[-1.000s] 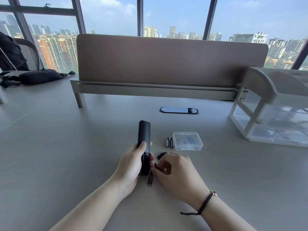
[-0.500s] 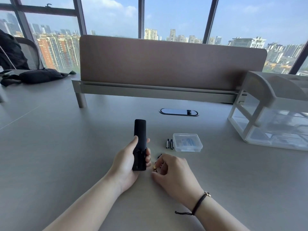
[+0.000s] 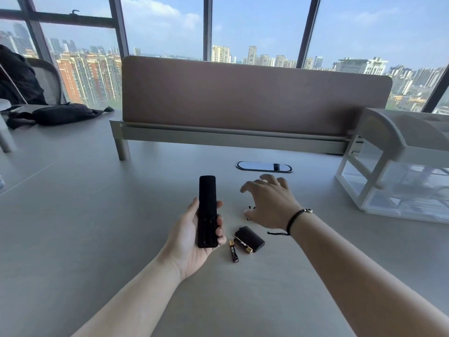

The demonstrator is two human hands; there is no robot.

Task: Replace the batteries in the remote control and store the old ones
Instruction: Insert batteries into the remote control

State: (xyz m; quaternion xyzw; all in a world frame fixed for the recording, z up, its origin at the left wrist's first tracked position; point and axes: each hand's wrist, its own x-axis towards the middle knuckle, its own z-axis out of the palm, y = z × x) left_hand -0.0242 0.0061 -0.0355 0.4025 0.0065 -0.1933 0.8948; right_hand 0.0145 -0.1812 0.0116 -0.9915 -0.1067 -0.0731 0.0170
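My left hand holds the black remote control upright above the grey table, its open battery bay facing me. Two black-and-gold batteries lie on the table just right of that hand, beside the remote's black battery cover. My right hand hovers farther back with its fingers spread and nothing in them. It sits over two silver-tipped batteries, which only peek out at its left edge. The small clear box is hidden behind that hand.
A clear plastic drawer unit stands at the right. A brown desk divider runs across the back, with an oval cable port in front of it. A black bag lies far left by a chair.
My right hand left the spot beside the remote and moved back and right, opening over the other batteries. Two batteries and the cover now lie exposed. My left hand lifted the remote slightly.
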